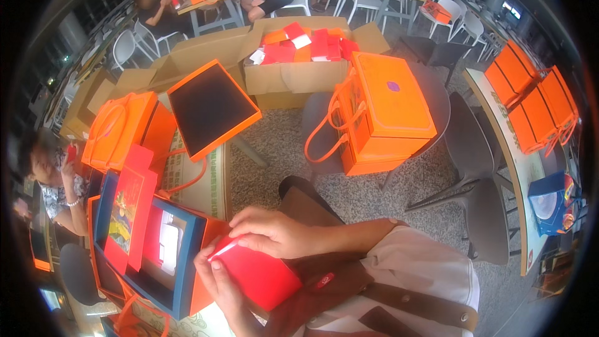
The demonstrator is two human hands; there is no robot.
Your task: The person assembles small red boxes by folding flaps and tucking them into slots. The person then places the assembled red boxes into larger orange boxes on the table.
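Observation:
Close to my body I hold a flat red box (265, 279), with a strip of white showing at its upper left edge. My left hand (219, 284) grips its left side, thumb and fingers at the edge. My right hand (265, 229) bends over the top, its fingertips closed on that same edge. Just left of my hands lies an open blue-rimmed box (187, 274) with an orange outside and a white insert (168, 243). A red printed card or flap (130, 212) stands up across that box.
Orange handled gift boxes stand on the left table (121, 131), on a chair (390, 100) and on the right table (536, 106). An orange-rimmed black tray or lid (212, 109) tilts beyond. A carton (296, 79) holds red packets. Another person (62, 196) sits left.

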